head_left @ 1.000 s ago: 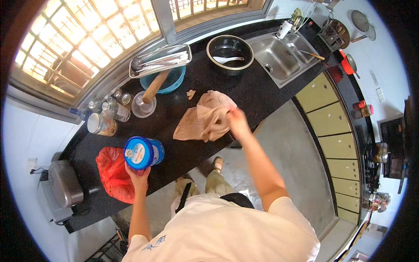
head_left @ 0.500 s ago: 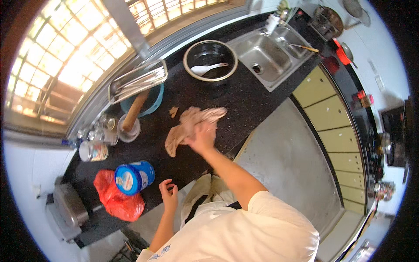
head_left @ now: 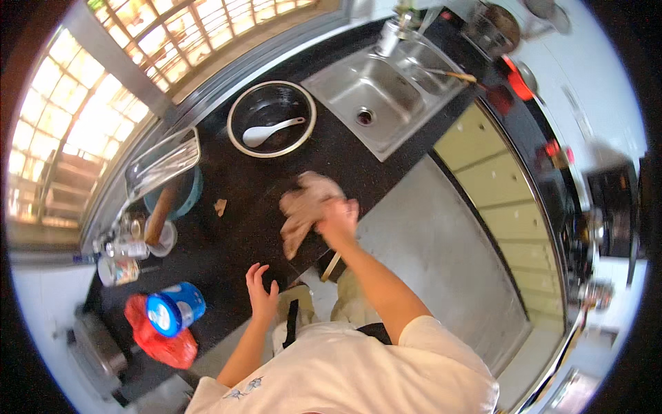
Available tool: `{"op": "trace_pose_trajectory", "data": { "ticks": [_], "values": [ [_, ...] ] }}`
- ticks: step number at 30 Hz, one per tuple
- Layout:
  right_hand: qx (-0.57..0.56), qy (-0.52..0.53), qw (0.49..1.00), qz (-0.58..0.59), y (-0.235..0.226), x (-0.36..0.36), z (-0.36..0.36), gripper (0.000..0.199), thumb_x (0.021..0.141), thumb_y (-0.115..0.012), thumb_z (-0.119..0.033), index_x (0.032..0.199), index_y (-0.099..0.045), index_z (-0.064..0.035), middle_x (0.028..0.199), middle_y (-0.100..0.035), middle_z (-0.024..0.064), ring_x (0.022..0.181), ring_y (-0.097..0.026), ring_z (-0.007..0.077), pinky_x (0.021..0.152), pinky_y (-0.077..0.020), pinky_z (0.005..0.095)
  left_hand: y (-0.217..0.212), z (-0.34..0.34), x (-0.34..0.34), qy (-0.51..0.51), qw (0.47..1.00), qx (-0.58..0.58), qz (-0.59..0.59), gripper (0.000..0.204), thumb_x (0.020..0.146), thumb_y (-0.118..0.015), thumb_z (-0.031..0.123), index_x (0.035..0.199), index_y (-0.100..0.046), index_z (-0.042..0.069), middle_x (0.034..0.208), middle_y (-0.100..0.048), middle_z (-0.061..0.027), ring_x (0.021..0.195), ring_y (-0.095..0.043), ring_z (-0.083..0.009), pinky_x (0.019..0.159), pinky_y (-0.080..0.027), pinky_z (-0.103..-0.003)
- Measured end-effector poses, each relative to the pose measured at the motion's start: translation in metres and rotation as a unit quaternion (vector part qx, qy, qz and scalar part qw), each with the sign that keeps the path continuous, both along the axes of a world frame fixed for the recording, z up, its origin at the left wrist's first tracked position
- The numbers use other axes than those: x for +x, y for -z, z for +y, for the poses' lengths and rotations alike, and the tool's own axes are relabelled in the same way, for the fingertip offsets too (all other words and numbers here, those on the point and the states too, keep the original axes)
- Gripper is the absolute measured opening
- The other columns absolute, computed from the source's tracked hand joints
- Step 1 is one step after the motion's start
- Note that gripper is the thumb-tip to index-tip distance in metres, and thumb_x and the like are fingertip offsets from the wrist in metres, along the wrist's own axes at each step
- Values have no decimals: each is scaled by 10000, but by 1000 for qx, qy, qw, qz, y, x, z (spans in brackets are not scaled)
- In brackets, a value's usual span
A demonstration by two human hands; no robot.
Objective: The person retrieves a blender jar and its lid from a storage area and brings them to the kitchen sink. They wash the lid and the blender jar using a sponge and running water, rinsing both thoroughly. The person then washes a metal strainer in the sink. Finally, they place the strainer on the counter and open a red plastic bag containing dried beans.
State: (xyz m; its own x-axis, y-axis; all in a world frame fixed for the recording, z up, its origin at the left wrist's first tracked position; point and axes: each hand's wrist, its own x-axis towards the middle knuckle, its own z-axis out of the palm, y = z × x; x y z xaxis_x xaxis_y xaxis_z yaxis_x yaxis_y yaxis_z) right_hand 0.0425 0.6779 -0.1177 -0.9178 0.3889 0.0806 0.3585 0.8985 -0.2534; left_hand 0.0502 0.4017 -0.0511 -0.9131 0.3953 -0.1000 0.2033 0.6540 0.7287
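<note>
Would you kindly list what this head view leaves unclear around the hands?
- Right hand on the beige crumpled cloth: motion-blurred, grip unclear.
- Black countertop under the cloth: hidden by it.
- Small glass jars by the window: too small and warped to tell contents.

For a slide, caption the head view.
Right hand presses a cloth on the black counter; left hand rests open.

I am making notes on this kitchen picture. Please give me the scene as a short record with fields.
Place: black kitchen counter under a window
Right hand: pressing a beige cloth on the counter
Left hand: open, fingers spread at the counter edge, holding nothing
Near left hand: blue container beside a red bag
Behind cloth: dark bowl with a white spoon
Right side: steel sink
</note>
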Motion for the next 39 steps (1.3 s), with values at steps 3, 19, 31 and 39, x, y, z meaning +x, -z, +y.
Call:
{"op": "trace_pose_trajectory", "data": {
  "ticks": [3, 19, 31, 39],
  "values": [
    [159, 129, 978, -28, 23, 4, 114, 584, 753, -648, -356, 1265, -492, -123, 1246, -487, 63, 1227, -398, 224, 1106, -163, 544, 14, 22, 20, -52, 999, -3, 7, 380, 792, -626, 26, 1156, -536, 89, 1302, -414, -152, 1217, -417, -347, 1003, -367, -417],
    [-422, -468, 759, -161, -103, 101, -90, 696, 888, -552, -115, 1472, -177, -58, 1149, -559, 132, 868, -618, 187, 858, -473, 335, -48, 43, 318, -415, 892, 41, -176, 668, 849, -508, 131, 1420, -161, 152, 1084, -652, -35, 1002, -617, -317, 1072, -140, -647],
    [-165, -924, 297, -177, -110, 523, -351, 288, 732, -726, -138, 849, -473, -65, 989, -387, 152, 1019, -386, 334, 891, -338, 477, -11, 39, 786, -872, 483, 76, 12, 433, 738, -694, 224, 985, -377, 64, 1008, -458, -222, 836, -552, -373, 731, -471, -449],
    [-146, -836, 187, -495, -167, 755, -461, 609, 759, -704, -17, 1291, -415, -74, 1130, -475, 136, 804, -575, 168, 718, -557, 309, -39, -10, 933, -890, 451, 16, 60, 182, 717, -692, 360, 797, -729, 200, 1328, -442, -102, 1285, -295, -372, 1041, -234, -541]
  ]
}}
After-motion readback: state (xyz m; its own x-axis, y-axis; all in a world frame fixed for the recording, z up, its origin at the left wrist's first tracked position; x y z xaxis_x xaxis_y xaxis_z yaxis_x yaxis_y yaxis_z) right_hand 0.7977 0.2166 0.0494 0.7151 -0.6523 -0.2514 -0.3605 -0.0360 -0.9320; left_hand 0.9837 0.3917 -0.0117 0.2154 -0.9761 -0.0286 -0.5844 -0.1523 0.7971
